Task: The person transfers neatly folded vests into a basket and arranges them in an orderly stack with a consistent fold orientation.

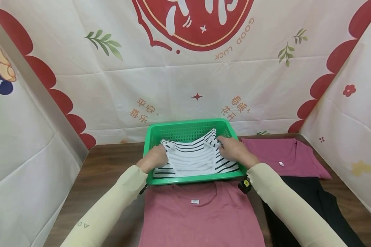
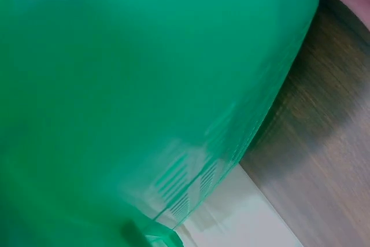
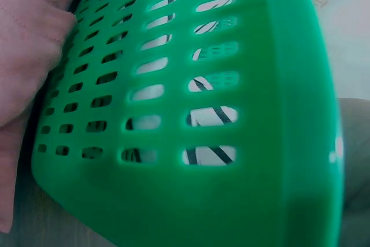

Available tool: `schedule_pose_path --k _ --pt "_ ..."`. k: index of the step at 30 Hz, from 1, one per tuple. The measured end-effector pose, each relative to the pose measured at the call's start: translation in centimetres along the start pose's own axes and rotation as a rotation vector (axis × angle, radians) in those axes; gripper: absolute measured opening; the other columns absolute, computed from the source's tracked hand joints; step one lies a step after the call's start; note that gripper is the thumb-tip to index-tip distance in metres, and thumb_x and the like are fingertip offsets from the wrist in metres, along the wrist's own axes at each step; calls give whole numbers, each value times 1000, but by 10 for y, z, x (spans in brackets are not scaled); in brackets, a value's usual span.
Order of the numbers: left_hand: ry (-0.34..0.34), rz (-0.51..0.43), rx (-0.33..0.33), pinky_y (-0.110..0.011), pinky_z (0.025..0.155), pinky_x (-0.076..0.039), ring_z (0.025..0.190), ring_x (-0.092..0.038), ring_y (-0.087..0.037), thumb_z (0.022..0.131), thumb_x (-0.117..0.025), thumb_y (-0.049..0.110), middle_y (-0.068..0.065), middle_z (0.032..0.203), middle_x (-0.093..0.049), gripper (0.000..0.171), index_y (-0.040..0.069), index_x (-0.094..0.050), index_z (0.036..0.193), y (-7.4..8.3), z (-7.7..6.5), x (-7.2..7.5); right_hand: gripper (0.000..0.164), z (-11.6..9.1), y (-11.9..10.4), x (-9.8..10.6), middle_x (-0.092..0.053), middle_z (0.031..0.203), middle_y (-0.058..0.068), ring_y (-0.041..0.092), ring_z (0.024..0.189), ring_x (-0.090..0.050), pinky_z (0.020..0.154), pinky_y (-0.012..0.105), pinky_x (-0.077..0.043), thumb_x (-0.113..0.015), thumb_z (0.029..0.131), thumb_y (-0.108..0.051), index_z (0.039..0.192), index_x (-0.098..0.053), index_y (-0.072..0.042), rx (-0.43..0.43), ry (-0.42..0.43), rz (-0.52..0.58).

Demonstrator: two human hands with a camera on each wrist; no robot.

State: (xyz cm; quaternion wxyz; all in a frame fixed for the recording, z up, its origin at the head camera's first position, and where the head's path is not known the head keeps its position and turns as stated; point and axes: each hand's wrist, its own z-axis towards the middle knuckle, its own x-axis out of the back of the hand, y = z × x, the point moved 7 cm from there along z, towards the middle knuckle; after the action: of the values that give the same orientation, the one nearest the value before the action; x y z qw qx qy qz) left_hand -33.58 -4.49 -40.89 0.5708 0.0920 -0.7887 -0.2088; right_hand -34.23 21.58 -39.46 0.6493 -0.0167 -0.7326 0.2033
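Your left hand [image 1: 156, 157] is gripping the left side of the striped shirt [image 1: 191, 159], fingers curling onto the cloth. Your right hand [image 1: 235, 150] is pinching its right side between thumb and fingers. The shirt is lying inside the green basket [image 1: 198, 179], which is standing on the desk [image 1: 114, 168]. A pink shirt [image 1: 201, 216] is lying right before the basket; a magenta top [image 1: 272, 152] and black garment [image 1: 315, 202] are resting to your right.
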Motion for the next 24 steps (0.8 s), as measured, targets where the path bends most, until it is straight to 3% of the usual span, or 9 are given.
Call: schedule_pose_path --k 8,16,24 --pt "31 18 15 -31 52 -41 60 -50 -21 95 -49 4 -13 78 -55 55 -17 -32 143 -2 3 0 47 1 2 -1 -61 129 24 30 99 -65 78 46 -51 -48 102 -16 147 -42 -1 -10 17 -9" --pt "38 40 37 -32 56 -44 66 -55 -23 95 -50 5 -19 91 -59 55 -17 -34 143 0 4 0 46 3 3 -3 -68 110 19 22 75 -61 60 36 -46 -49 102 -17 146 -44 -4 -29 11 -51" --pt "30 38 39 -31 52 -40 60 -51 -21 95 -49 5 -16 83 -57 54 -17 -33 142 1 1 0 47 2 2 -3 -67 86 13 19 60 -54 51 33 -40 -48 102 -15 146 -42 -3 -21 17 -49"
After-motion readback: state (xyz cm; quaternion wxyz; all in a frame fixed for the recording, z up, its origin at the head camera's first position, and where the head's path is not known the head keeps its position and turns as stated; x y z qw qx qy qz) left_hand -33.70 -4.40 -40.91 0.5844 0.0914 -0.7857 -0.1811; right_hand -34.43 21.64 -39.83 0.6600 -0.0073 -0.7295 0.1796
